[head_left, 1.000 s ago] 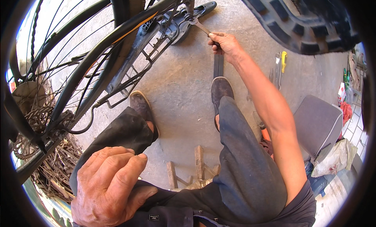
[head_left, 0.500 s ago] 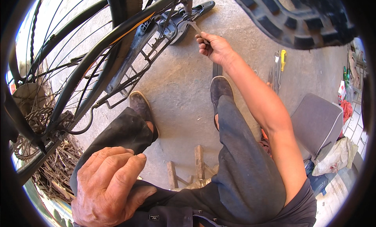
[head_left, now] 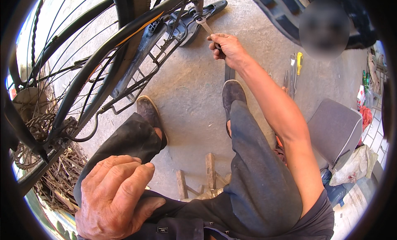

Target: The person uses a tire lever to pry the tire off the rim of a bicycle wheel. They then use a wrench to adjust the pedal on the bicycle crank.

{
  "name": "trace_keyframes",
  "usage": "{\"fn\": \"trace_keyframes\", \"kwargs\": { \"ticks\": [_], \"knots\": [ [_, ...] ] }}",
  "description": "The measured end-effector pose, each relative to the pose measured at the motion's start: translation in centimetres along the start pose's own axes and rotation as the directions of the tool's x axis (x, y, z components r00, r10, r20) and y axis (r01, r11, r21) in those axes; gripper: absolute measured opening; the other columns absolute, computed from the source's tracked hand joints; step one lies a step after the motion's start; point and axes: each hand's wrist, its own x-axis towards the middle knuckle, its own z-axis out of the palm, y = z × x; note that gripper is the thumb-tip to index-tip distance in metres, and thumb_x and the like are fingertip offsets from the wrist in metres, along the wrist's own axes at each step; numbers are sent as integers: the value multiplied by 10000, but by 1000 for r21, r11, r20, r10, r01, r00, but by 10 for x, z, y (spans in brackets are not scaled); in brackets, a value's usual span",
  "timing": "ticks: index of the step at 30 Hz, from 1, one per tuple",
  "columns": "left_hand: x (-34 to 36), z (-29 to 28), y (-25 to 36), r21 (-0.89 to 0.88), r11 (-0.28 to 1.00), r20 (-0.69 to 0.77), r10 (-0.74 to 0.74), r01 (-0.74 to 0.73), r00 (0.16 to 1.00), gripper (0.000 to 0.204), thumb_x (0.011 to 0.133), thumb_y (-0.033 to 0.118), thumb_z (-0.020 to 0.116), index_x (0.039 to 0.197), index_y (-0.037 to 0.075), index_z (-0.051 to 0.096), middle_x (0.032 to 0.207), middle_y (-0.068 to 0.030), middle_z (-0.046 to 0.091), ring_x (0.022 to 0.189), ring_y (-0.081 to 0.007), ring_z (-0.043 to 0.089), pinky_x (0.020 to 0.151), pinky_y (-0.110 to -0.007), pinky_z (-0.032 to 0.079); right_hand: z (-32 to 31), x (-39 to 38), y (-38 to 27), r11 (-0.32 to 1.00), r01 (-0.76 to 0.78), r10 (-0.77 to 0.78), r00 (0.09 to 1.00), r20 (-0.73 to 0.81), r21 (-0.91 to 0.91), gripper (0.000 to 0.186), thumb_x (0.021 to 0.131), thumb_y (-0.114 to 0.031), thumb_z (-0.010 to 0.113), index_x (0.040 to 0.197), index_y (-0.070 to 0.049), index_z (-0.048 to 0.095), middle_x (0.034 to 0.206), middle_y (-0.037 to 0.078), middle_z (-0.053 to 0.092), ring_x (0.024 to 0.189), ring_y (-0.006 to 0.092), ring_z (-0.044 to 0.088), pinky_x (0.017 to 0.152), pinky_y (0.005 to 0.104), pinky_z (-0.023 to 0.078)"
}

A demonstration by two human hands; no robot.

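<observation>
My right hand [head_left: 225, 49] is closed round the handle of a wrench [head_left: 206, 26]. The wrench's head lies against the seat post clamp, just under the saddle [head_left: 193, 32] of an upturned bicycle. That saddle rests on the concrete floor, with a black rear rack [head_left: 159, 60] beside it. My left hand [head_left: 113, 194] hangs over my left thigh, holding nothing. Its fingers are loosely bent and the thumb stands apart from them.
The bicycle's rear wheel and dark frame [head_left: 78, 95] fill the left side. A yellow-handled screwdriver [head_left: 298, 63] and other tools lie right of my arm. A grey chair-like panel [head_left: 335, 130] stands farther right. A black ridged object [head_left: 285, 22], partly blurred, overhangs the top right.
The wrench has turned slightly in my right hand, so its head shows more broadly at the clamp. The black ridged object at top right has shifted. My left hand stays still.
</observation>
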Motion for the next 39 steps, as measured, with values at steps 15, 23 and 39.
{"fn": "trace_keyframes", "kwargs": {
  "ticks": [15, 23, 39],
  "knots": [
    [-1, 4, -11, 24, 999, 13, 22, -23, 1000, 488, 768, 360, 681, 1064, -14, 577, 905, -171, 623, 880, -367, 621, 788, -438, 475, -28, -15, 4, 982, 20, -26, 999, -33, -187, 199, 949, -200, 529, 990, -19, 602, 727, 46, 618, 518, 93, 535, 489, 273, 483],
    [3, -3, -8, -34, 999, 20, 42, -41, 999, 513, 708, 272, 743, 1090, -25, 574, 887, -176, 604, 846, -351, 627, 762, -449, 507, -90, -76, 102, 679, -40, -206, 948, -242, -733, 271, 898, -268, 550, 931, -22, 659, 701, 134, 666, 655, 272, 656, 653, 391, 512],
    [5, -8, 3, -104, 994, -4, 33, -33, 999, 352, 830, 77, 665, 1157, -18, 576, 1027, -216, 629, 901, -373, 631, 777, -410, 500, -186, -119, 110, 122, -466, -457, 757, -466, -876, 346, 762, -261, 738, 988, -35, 606, 1056, 188, 605, 1045, 352, 557, 890, 432, 449]
  ]
}}
